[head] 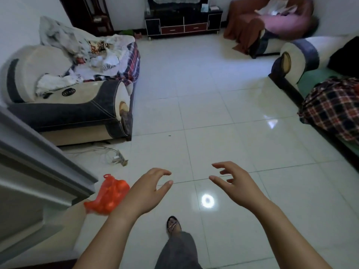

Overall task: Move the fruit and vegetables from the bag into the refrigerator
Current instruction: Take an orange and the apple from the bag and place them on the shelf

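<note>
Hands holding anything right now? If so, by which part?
Nothing held. Left hand and right hand are both empty, fingers loosely curled; the red bag lies ungripped beside the left forearm.

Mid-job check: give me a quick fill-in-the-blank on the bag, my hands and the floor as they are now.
1. The red bag sits nearer the ____ hand.
2. The left hand and right hand each hold ____.
3. The floor is laid with white ____.
Missing words: left; nothing; tiles.
</note>
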A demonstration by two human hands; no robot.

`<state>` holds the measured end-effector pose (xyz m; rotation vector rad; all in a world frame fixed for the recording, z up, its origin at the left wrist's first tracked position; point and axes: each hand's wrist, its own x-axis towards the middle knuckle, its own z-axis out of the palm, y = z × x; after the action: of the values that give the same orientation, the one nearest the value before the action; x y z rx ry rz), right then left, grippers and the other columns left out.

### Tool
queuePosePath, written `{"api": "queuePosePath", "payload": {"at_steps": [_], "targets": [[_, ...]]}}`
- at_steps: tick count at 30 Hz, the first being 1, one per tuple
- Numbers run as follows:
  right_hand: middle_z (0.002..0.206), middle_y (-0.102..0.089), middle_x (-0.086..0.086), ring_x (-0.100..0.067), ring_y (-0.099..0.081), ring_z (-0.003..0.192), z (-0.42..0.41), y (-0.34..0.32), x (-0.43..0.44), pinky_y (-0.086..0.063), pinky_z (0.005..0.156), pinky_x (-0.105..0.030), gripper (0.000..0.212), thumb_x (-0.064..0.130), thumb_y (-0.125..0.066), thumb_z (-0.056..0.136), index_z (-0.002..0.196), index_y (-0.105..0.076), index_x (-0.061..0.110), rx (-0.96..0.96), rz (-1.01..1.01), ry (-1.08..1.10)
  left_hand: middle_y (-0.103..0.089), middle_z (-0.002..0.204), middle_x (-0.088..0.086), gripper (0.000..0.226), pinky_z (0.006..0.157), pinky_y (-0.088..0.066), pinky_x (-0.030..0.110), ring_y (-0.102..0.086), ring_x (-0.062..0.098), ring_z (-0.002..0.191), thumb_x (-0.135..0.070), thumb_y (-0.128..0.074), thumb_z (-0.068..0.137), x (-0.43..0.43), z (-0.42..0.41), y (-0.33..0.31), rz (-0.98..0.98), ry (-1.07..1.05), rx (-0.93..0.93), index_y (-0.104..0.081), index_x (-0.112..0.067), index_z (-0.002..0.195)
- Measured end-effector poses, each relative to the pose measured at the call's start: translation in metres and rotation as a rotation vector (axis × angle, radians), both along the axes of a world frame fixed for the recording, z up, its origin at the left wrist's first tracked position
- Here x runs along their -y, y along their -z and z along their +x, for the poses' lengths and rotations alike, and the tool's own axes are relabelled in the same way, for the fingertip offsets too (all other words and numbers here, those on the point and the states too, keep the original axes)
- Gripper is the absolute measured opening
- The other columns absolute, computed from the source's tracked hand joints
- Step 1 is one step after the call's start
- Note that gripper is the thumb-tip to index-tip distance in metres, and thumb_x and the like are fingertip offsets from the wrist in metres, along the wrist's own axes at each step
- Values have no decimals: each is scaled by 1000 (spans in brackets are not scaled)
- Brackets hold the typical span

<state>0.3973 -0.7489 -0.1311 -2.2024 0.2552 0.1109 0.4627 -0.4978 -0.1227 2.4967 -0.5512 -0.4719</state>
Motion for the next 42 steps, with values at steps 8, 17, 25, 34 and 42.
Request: {"api": "queuePosePath", "payload": {"at_steps": [8,17,25,34,42], "targets": [[119,-50,22,2,-52,104,151,8,16,-45,91,-22,40,48,-61,83,120,-52,37,-57,-94,-143,-47,132,-12,35,88,-33,17,-45,3,117,-42,-45,94,30,144,31,-95,-75,9,-50,-29,126],[123,-49,20,-1,-51,106,326,2,-7,-45,91,-22,43,50,-59,84,123,-51,34,-68,-163,-316,-49,131,-8,35,89,-33,20,-47,6,113,-38,-47,94,-18,307,16,-67,-276,45,-51,-26,126],[126,-50,16,-4,-52,108,471,20,-88,-45,91,-22,43,51,-59,84,123,-53,33,-94,-186,-701,-51,126,-10,32,89,-40,23,-49,4,109,-37,-49,93,-102,347,35,-58,-631,4,-53,-27,124],[127,-52,10,-6,-51,108,636,52,-232,-36,83,-14,46,49,-57,86,126,-52,27,-140,-268,-1399,-56,108,-14,31,91,-39,21,-54,6,102,-41,-52,86,-158,369,48,-59,-1242,-76,-60,-27,112],[124,-57,5,-10,-55,100,682,62,-380,-40,82,-17,45,44,-64,83,123,-55,25,-48,-298,-1761,-50,129,-4,38,92,-40,23,-50,9,112,-41,-48,92,-167,363,54,-105,-1657,-91,-51,-25,126]]}}
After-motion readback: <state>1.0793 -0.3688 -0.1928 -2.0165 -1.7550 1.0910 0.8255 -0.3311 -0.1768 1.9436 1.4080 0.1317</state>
